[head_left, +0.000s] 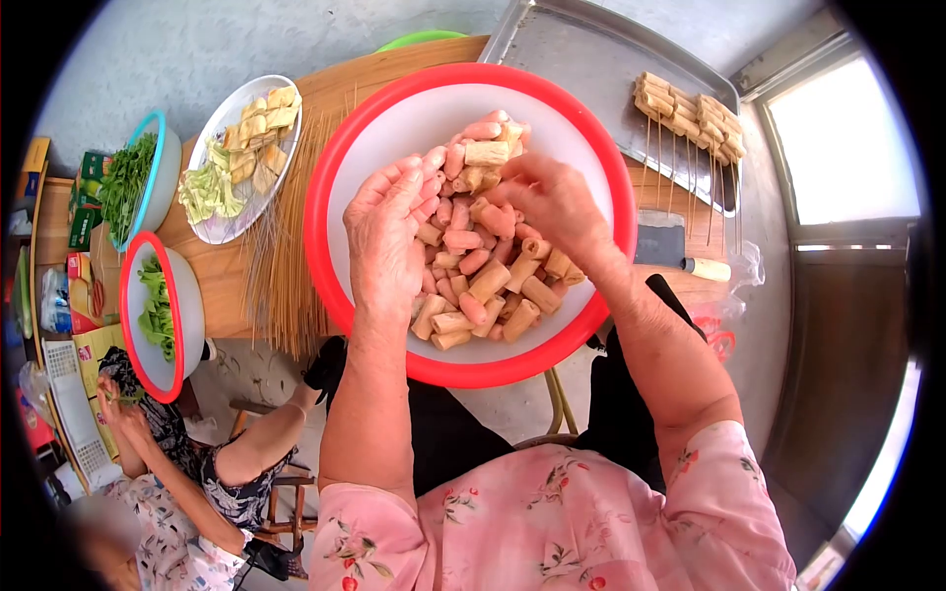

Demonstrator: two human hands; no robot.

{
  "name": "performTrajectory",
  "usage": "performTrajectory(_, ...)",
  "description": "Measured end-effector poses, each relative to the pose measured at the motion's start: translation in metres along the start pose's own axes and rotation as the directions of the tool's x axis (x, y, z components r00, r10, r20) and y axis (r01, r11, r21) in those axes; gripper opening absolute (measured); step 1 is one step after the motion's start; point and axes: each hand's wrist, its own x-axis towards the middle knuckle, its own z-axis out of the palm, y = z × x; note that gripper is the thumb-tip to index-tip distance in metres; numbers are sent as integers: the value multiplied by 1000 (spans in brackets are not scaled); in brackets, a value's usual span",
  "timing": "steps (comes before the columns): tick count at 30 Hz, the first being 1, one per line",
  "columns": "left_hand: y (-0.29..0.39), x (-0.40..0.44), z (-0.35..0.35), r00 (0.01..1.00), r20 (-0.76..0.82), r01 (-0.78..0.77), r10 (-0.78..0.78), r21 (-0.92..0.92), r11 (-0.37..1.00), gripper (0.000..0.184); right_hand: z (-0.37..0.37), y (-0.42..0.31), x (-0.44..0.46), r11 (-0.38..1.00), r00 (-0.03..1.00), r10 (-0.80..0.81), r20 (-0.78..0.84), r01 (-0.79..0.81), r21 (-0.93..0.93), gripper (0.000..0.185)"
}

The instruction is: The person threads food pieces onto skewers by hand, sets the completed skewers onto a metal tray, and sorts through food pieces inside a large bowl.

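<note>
A large white basin with a red rim (463, 374) holds pink sausage pieces (461, 239) mixed with tan, hollow-looking rolls (490, 281). Over the left part of the basin is my left hand (386, 227), its fingers bent and close together beside the sausages; what they hold, if anything, is too small to name. My right hand (557, 202) reaches over the right side of the pile with curled fingers pressed together near a pink piece. Whether that piece is in its grip cannot be made out.
Left of the basin lie many thin skewers (286, 227), an oval plate (212, 231) of sliced food and two bowls of greens. Right are a metal tray (581, 69), skewered rolls (690, 113) and a cleaver (660, 241). Another person (177, 483) sits at lower left.
</note>
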Motion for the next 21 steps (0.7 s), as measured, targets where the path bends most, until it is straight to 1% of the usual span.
performTrajectory(1, 0, 0, 0, 1000, -3, -3, 3, -3, 1000, 17, 9, 1, -3, 971, 998, 46, 52, -32, -239, 26)
performTrajectory(2, -2, -1, 0, 1000, 20, 8, -9, 18, 1000, 20, 13, -5, -12, 922, 990, -141, 25, 141, -361, 25)
performTrajectory(4, -3, -1, 0, 999, 38, 17, -18, 36, 999, 24, 26, 4, -16, 845, 976, -212, 60, 213, -491, 23)
performTrajectory(5, -5, 1, -1, 997, 70, 22, -27, 69, 997, 25, 29, 8, -15, 843, 975, -214, 62, 217, -492, 23)
performTrajectory(7, -10, 7, -6, 991, 130, 26, -43, 129, 991, 28, 28, 13, -9, 925, 997, -79, -23, 64, -374, 24)
performTrajectory(8, -9, 6, -5, 991, 129, 20, -37, 126, 992, 28, 22, 7, -6, 924, 996, -85, -21, 71, -376, 24)
performTrajectory(9, -10, 4, -2, 990, 143, -16, -6, 157, 987, 27, 11, -2, -4, 991, 995, 100, 28, -97, -93, 25)
performTrajectory(10, -10, 2, 1, 987, 159, -53, 23, 187, 981, 25, 3, -7, -3, 942, 957, 262, 129, -282, 182, 26)
performTrajectory(11, -5, -2, 7, 982, 189, -14, -26, 205, 979, 30, 1, -8, -4, 918, 974, 191, 125, -222, 328, 27)
performTrajectory(12, -5, -3, 8, 982, 190, -19, -21, 202, 979, 30, -2, -10, -4, 920, 975, 186, 124, -217, 325, 27)
performTrajectory(14, -8, -4, 9, 944, 313, 20, -105, 261, 965, 33, -8, -19, -6, 852, 967, 198, 162, -252, 459, 26)
performTrajectory(16, -6, -8, 14, 939, 322, 37, -122, 259, 965, 33, -8, -20, -8, 857, 966, 179, 184, -245, 452, 25)
performTrajectory(18, -5, -10, 20, 956, 283, -20, -78, 327, 945, 32, -4, -21, -10, 864, 977, 109, 181, -183, 469, 24)
performTrajectory(19, -3, -11, 22, 955, 286, -20, -80, 328, 944, 32, 1, -14, -9, 871, 987, 69, 144, -130, 474, 20)
performTrajectory(20, -1, -12, 25, 964, 235, 33, -128, 371, 928, 31, 2, -15, -10, 870, 987, 72, 141, -131, 475, 20)
performTrajectory(21, 0, -13, 26, 968, 180, 86, -173, 411, 908, 30, 2, -18, -11, 919, 989, 105, 104, -137, 370, 19)
